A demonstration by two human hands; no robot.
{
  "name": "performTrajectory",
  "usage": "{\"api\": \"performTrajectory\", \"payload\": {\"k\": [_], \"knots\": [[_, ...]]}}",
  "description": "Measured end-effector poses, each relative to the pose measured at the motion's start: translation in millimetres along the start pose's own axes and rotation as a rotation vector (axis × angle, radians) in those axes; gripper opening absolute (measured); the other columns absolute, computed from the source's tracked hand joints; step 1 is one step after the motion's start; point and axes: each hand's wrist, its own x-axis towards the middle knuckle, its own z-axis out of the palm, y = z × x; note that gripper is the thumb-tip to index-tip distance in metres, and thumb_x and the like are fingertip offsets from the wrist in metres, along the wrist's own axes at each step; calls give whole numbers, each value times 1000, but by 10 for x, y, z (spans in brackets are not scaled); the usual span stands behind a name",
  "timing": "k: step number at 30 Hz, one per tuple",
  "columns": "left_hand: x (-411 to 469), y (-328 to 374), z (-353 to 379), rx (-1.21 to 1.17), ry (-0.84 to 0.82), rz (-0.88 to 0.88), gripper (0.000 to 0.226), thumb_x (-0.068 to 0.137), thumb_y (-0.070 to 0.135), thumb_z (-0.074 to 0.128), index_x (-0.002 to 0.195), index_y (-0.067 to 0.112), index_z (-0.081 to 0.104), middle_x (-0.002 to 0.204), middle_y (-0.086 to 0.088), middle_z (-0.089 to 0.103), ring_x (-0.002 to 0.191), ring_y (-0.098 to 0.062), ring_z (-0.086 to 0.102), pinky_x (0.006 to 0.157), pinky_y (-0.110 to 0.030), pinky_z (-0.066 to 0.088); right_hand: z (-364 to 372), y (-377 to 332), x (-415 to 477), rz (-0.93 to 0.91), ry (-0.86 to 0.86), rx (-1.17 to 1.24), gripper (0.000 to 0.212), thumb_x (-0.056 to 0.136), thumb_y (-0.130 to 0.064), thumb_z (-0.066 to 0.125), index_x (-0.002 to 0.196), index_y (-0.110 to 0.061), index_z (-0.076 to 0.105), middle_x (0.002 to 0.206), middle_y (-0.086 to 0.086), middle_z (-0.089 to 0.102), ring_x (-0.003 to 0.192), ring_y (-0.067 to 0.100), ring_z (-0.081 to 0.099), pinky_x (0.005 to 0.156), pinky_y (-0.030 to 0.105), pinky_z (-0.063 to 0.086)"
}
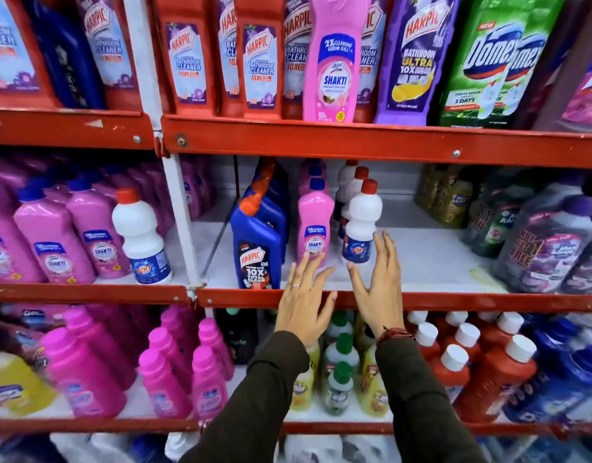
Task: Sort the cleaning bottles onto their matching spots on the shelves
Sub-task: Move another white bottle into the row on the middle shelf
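On the middle shelf a pink Shakti bottle and a white Rin bottle with a red cap stand side by side, each heading a short row. My left hand is open, fingertips just below the pink bottle. My right hand is open too, fingers spread beside the white bottle's lower right. Neither hand holds anything. A blue Harpic bottle stands left of the pink one. Another white Rin bottle stands among pink Shakti bottles in the left bay. A tall pink Shakti bottle sits among red Harpic bottles on the top shelf.
Bare white shelf surface lies right of the white bottles. Large purple floor-cleaner jugs fill the far right. The lower shelf holds pink bottles, small yellow ones with green caps and red ones with white caps. A white upright post divides the bays.
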Motion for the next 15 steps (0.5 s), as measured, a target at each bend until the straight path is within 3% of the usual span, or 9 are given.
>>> {"api": "performTrajectory", "payload": {"k": [8,12,15], "knots": [[-310,-365,-572,49,135,9,55,97,23,52,150,19,41,168,-6,27,159,-24,9,129,-36,-6,267,-578,-345,-57,95,70,58,103,-37,53,156,-20,37,169,1,28,161,22,20,128,52,26],[-480,-700,-858,88,209,-87,62,97,23,55,155,19,34,168,-6,25,160,-22,3,129,-40,-9,545,-975,-451,-153,109,94,48,103,-38,54,148,-22,46,166,0,34,159,17,24,127,46,29],[-600,-1027,-1110,143,243,-163,62,96,28,50,155,18,33,168,-8,24,159,-26,7,129,-43,-9,789,-1294,-513,-235,87,114,43,102,-29,57,143,-17,54,162,3,40,155,23,35,125,46,32]]}}
